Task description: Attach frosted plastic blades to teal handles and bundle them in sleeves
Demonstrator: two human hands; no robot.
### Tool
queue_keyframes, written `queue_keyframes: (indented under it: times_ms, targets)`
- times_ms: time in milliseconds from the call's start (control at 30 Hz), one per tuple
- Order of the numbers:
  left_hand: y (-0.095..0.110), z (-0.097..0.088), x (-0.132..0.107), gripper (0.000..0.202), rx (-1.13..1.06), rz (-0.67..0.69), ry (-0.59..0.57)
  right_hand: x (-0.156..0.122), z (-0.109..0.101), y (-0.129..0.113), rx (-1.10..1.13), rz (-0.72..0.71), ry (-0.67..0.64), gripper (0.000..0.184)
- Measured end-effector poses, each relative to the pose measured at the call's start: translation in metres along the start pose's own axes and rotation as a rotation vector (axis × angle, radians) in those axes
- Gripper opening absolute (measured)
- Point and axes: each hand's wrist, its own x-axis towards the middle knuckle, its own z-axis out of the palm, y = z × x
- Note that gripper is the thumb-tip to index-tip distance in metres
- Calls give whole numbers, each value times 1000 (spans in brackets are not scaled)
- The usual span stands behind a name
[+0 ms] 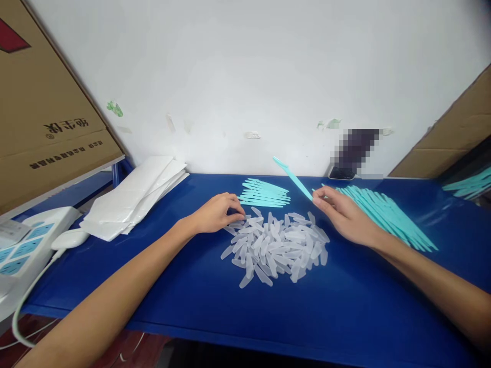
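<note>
Near centre, the caps lie heaped. The left hand is at their far-left edge, fingertips bunched on one; whether it's gripped, can't tell. The right hand pinches a stick, angled far-left. Looks like the pick-up stage: cap and stick are apart and need lining up. Stacks lie beyond.

frosted plastic caps, teal plastic pick, glossy tbl

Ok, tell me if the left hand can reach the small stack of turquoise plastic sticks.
Probably yes. The left hand rests at the edge of the pile of translucent plastic caps, and the small stack of turquoise plastic sticks lies just beyond it, with only bare blue table between.
</note>
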Motion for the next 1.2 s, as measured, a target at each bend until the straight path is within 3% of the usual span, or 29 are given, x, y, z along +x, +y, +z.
queue_keyframes:
  times_ms: [133, 300, 533, 633, 733, 867, 967, 1100, 1200]
  targets:
    - [0, -1, -2, 17, -27, -38, 11, 0, -1, 10, -118, -46, -8, 31]
    - [-6, -3, -4, 26, 131, -24, -8, 1, -4, 23, -256, -44, -81, 30]
    - [-4, -7, -21, 29, 255, -14, -23, 2, -8, 20, -306, -34, -198, 22]
    - [-2, -5, -25, 28, 290, 4, 74, 3, -8, 16, -308, -104, -162, 18]
    - [-1, 0, -21, 27, 271, -8, 193, 2, -6, 12, -306, -162, -38, 19]
    - [4, 7, -14, 22, 119, -73, 314, -3, -1, 7, -239, -77, 65, 21]
    - [9, 12, -13, 19, -12, -72, 386, -8, 3, 4, -208, -15, 69, 22]
    - [12, 19, -12, 19, -213, -107, 565, -10, 6, 1, -208, -7, 64, 20]
    - [10, 24, -10, 15, -255, -127, 674, -9, 8, -1, -219, 0, 91, 20]
